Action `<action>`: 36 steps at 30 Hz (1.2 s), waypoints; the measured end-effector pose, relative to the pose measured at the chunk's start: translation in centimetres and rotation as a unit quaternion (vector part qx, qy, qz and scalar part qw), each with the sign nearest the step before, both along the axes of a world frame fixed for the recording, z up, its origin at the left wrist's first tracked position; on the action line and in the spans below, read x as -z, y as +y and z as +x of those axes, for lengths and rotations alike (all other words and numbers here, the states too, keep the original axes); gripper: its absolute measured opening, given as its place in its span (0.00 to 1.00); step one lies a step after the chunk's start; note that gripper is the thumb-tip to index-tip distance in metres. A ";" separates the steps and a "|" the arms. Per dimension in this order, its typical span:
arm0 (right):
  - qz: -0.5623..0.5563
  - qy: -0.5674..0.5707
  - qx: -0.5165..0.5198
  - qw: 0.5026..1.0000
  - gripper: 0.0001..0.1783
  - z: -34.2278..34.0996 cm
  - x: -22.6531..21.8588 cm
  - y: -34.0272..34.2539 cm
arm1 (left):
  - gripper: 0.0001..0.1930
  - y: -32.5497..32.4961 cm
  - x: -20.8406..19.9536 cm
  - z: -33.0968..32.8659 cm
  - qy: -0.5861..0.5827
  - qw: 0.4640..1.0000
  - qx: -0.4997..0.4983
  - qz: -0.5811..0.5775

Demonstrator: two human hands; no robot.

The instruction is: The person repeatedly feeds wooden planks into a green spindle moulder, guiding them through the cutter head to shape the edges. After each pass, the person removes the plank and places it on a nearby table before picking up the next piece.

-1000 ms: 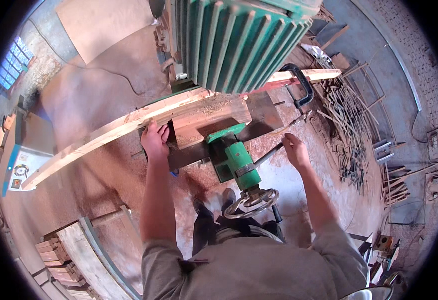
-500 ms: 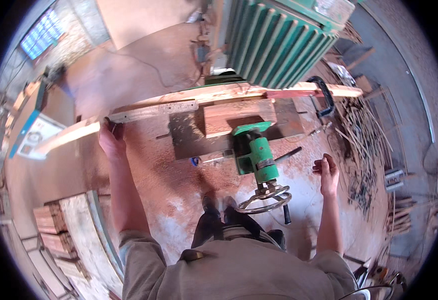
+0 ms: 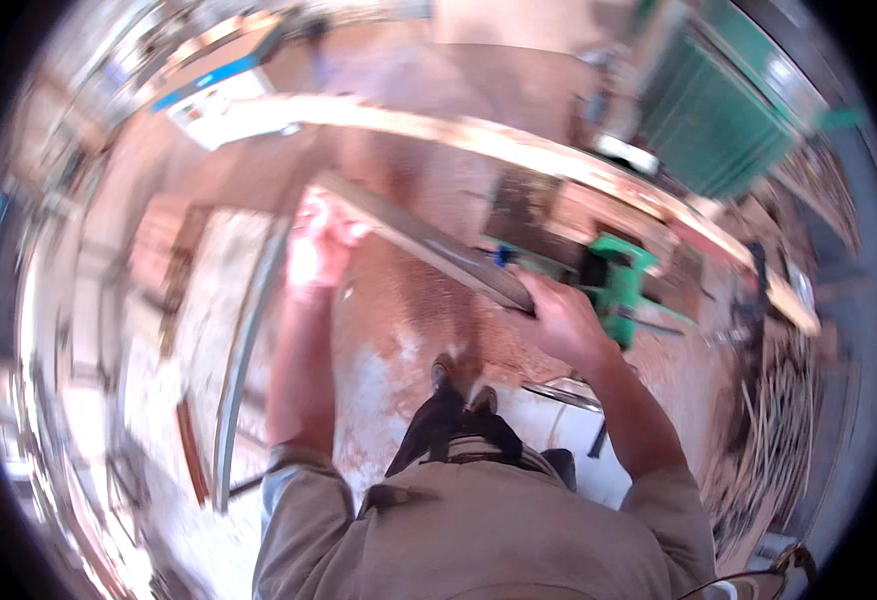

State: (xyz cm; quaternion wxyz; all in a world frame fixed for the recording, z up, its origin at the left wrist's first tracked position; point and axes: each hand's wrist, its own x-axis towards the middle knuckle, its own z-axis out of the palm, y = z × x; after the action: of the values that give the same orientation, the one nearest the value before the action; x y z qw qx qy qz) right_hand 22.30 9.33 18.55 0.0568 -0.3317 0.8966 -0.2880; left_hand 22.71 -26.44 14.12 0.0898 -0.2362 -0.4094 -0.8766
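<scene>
A short wooden strip [image 3: 428, 245] is held in the air in front of me, slanting down from left to right. My left hand [image 3: 320, 245], smeared by motion, is closed on its far left end. Around the lower right end wrap the fingers of my right hand [image 3: 566, 318]. Beyond the strip, a long pale timber [image 3: 438, 130] runs across the machine, apart from both hands. The green machine clamp [image 3: 620, 285] is just past my right hand, and its handwheel [image 3: 563, 393] is partly hidden by my forearm.
At my left, stacked reddish wood blocks [image 3: 163, 240] sit beside a pale board [image 3: 213, 290]. A blue-edged white cabinet [image 3: 223, 110] stands at the far left. The ribbed green machine housing [image 3: 708, 120] is at the far right. Thin wood offcuts [image 3: 773, 440] cover the right-hand floor.
The strip has come away from the long timber toward me. My right hand has moved from empty air onto its right end. My view has turned left.
</scene>
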 end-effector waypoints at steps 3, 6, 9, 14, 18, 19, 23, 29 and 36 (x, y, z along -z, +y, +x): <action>-0.104 -0.085 -0.024 0.991 0.23 3.0 1.6 -2.8 | 0.16 1.9 0.8 4.7 -0.260 0.938 -0.225 0.050; -0.144 -0.183 -0.041 0.972 0.20 5.6 4.1 -6.1 | 0.23 5.6 2.1 11.0 -0.298 0.903 -0.252 -0.181; -0.148 -0.138 -0.073 0.977 0.19 7.8 6.9 -10.2 | 0.26 10.3 4.1 15.2 -0.304 0.914 -0.210 -0.170; -0.192 -0.136 -0.206 0.950 0.26 11.1 11.2 -16.7 | 0.17 6.6 7.3 19.1 -0.409 0.847 -0.325 -0.098; -0.129 -0.261 -0.170 0.941 0.31 11.9 13.7 -20.7 | 0.13 -4.1 9.7 23.4 -0.457 0.743 -0.488 -0.032; -0.135 -0.283 -0.132 0.940 0.28 11.8 14.2 -21.5 | 0.12 -7.2 10.2 24.6 -0.437 0.733 -0.521 -0.022; -0.051 -0.286 -0.082 0.953 0.19 11.3 15.3 -23.4 | 0.09 -21.2 10.8 30.8 -0.453 0.651 -0.607 -0.047; 0.021 -0.321 0.012 0.947 0.18 13.2 18.0 -24.8 | 0.11 -37.6 13.0 36.4 -0.498 0.518 -0.691 -0.076; 0.072 -0.329 0.038 0.941 0.19 13.5 20.4 -27.8 | 0.19 -49.3 15.2 36.7 -0.580 0.387 -0.684 -0.212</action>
State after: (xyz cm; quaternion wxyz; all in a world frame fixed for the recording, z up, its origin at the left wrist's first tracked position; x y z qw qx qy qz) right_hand 35.78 -18.45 -1.86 0.3615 -0.1794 0.8581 -0.3174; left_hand 59.42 -75.74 -1.10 0.3468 0.6785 -0.5583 -0.3280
